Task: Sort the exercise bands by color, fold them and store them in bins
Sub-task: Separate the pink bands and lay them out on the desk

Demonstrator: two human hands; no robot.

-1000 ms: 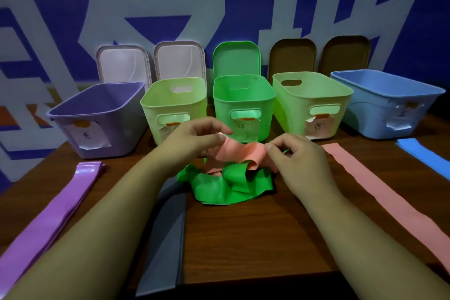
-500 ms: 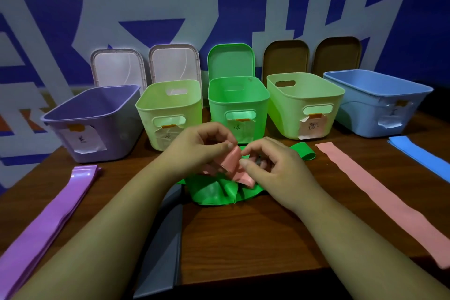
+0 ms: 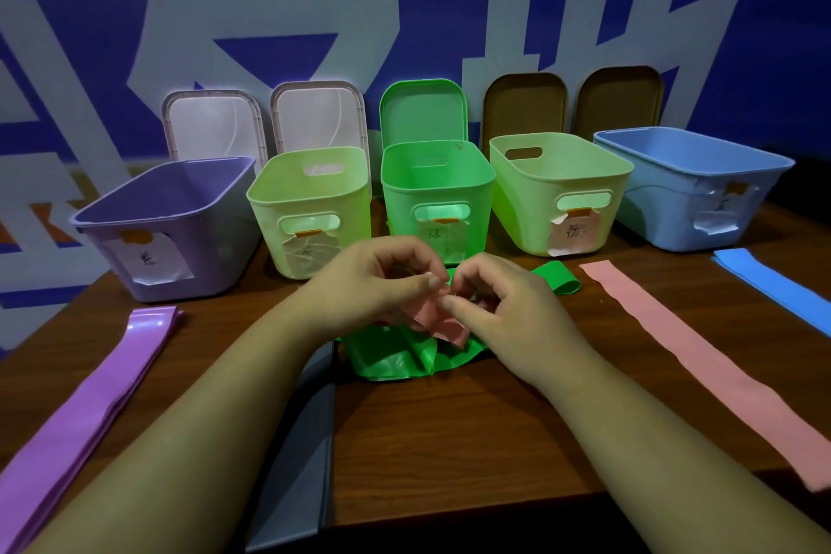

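Both hands have closed in on each other since a second ago, gathering the pink band (image 3: 443,319) into a short, bunched fold. The left hand (image 3: 364,283) and right hand (image 3: 503,306) each pinch it between thumb and fingertips, almost touching. They hold it just above the crumpled green band (image 3: 395,358) on the table (image 3: 449,441), in front of the green bin (image 3: 431,189). A second pink band (image 3: 701,360) lies flat to the right, with a blue band (image 3: 773,283) beyond it. A purple band (image 3: 103,396) and a grey band (image 3: 306,463) lie on the left.
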